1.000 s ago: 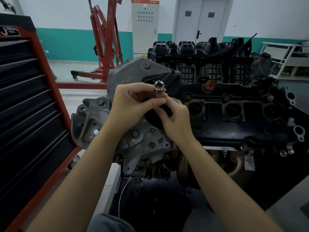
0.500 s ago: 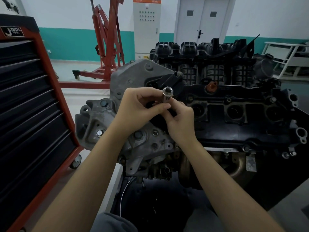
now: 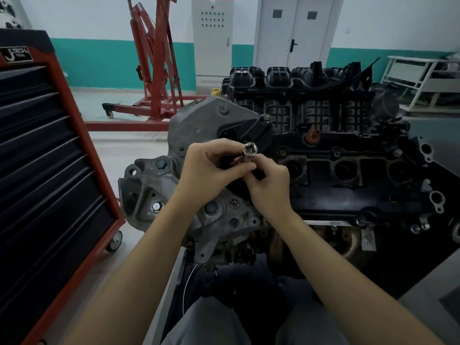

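Observation:
A shiny metal socket [image 3: 248,152] stands upright with its square drive hole facing me, held over the left end of a car engine [image 3: 323,155]. My left hand [image 3: 211,170] grips the socket between thumb and curled fingers. My right hand [image 3: 270,185] pinches its lower part from the right. The socket's lower end is hidden behind my fingers. Below the hands lies the grey timing cover [image 3: 174,195] with several bolts.
A red and black tool cabinet [image 3: 49,170] on castors stands close at the left. A red engine crane [image 3: 154,70] stands behind on the floor. A grey control cabinet [image 3: 211,38], double doors [image 3: 296,33] and a white rack [image 3: 423,78] line the back wall.
The view has shifted slightly; both hands and the socket sit a little to the right and lower in the frame. The grip on the socket looks the same.

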A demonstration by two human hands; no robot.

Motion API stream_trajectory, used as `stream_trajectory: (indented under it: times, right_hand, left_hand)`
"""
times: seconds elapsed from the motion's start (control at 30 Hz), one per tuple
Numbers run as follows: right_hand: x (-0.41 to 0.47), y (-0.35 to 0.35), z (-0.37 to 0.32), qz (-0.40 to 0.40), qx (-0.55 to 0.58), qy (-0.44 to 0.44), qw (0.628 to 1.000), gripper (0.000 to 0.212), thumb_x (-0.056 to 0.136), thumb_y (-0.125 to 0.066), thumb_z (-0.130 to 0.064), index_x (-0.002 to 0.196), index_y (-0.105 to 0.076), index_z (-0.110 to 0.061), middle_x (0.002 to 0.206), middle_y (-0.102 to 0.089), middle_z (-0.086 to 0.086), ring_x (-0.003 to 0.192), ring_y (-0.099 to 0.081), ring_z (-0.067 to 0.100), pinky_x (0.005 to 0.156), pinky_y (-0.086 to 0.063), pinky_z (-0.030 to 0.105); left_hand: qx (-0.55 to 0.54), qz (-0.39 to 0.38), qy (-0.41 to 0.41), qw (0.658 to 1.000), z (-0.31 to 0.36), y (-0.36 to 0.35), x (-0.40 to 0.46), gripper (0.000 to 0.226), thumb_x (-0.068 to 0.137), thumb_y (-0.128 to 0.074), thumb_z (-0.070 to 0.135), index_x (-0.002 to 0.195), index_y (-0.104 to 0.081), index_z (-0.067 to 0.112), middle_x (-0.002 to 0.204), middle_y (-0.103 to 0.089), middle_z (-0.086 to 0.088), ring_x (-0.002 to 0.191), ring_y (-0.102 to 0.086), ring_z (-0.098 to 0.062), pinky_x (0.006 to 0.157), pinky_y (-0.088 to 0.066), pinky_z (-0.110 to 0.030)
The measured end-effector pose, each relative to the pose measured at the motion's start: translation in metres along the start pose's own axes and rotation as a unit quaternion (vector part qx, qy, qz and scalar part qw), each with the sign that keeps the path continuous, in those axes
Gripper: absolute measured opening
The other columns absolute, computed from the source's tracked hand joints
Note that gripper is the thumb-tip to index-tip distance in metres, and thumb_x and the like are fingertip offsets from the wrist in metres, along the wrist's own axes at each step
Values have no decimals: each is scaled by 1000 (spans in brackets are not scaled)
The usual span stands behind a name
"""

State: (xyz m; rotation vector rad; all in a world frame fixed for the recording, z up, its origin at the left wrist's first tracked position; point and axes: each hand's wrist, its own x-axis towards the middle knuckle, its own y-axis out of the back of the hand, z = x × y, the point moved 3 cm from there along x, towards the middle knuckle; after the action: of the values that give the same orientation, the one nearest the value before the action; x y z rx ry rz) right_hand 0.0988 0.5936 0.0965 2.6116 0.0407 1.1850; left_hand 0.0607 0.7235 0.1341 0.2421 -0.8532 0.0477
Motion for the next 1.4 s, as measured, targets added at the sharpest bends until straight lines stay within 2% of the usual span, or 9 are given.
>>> stream_trajectory:
  times: [0.2, 0.37, 0.5, 0.67, 0.9, 1.03, 1.17, 1.33, 1.4]
  right_hand:
    - [15, 5, -10, -84, -9, -30, 996, 20, 83, -72, -8, 103, -72, -7, 97, -74, 2, 93, -68, 12, 83, -54, 33]
    - [32, 18, -10, -223, -12, -28, 974, 18, 82, -73, -4, 98, -72, -11, 94, -74, 3, 91, -69, 14, 87, -54, 40]
    - [39, 22, -7, -207, -17, 8, 978, 17, 71, -82, -12, 84, -73, -7, 80, -73, 4, 76, -70, 19, 73, -55, 45]
    - [38, 22, -3, -196, -15, 47, 979, 20, 70, -84, -18, 82, -72, -8, 78, -72, 1, 73, -68, 13, 66, -55, 34]
    - [35, 18, 0, -277, -17, 60, 959, 28, 86, -68, -1, 114, -68, -5, 110, -71, 6, 105, -66, 12, 92, -52, 26]
    - [38, 19, -1, -241, 3, 35, 970, 14, 82, -72, -3, 96, -72, -5, 90, -73, 8, 87, -70, 16, 81, -55, 38]
    - [38, 15, -3, -194, -11, 39, 980, 13, 76, -79, -14, 87, -73, -10, 78, -73, 6, 74, -69, 21, 69, -53, 44]
    - [35, 17, -1, -241, -13, 53, 969, 24, 86, -70, -8, 110, -70, -5, 102, -73, 6, 97, -69, 14, 85, -54, 39]
    - [36, 17, 1, -239, -4, 40, 970, 20, 86, -70, -5, 106, -71, -6, 100, -74, 5, 96, -69, 12, 86, -54, 36]
  left_hand:
    - [14, 48, 11, 999, -1, 2, -2, 27, 72, -80, 5, 87, -74, 27, 89, -75, 6, 86, -71, -17, 81, -57, -34]
    - [22, 40, -17, 999, 4, 2, 0, 35, 74, -78, 3, 99, -71, 26, 90, -73, 17, 88, -70, -10, 81, -54, -24]
    - [50, 49, -34, 997, 2, 3, 0, 29, 68, -85, 6, 91, -72, 19, 90, -72, 7, 85, -69, -14, 80, -54, -29]
    - [51, 28, -21, 998, 4, 5, 2, 32, 67, -86, 12, 92, -72, 25, 85, -72, 9, 80, -68, -13, 75, -54, -28]
    - [46, 18, -39, 998, 3, -1, 1, 25, 75, -78, 8, 97, -72, 19, 92, -69, 11, 86, -68, -11, 80, -53, -27]
    - [35, 13, -33, 999, 4, 1, 3, 21, 75, -79, 5, 94, -72, 10, 94, -70, -4, 89, -68, -24, 82, -54, -41]
    - [86, 41, -20, 995, 6, 4, 4, 20, 67, -86, 11, 83, -74, 13, 83, -71, 2, 78, -68, -11, 73, -54, -26]
    - [1, 41, 47, 998, 6, 3, 4, 31, 67, -84, 4, 92, -74, 20, 87, -76, 2, 85, -73, -16, 80, -57, -30]
    - [-29, 19, 44, 998, 6, 0, 4, 26, 70, -80, -1, 90, -76, 16, 90, -76, -1, 88, -72, -19, 82, -57, -31]
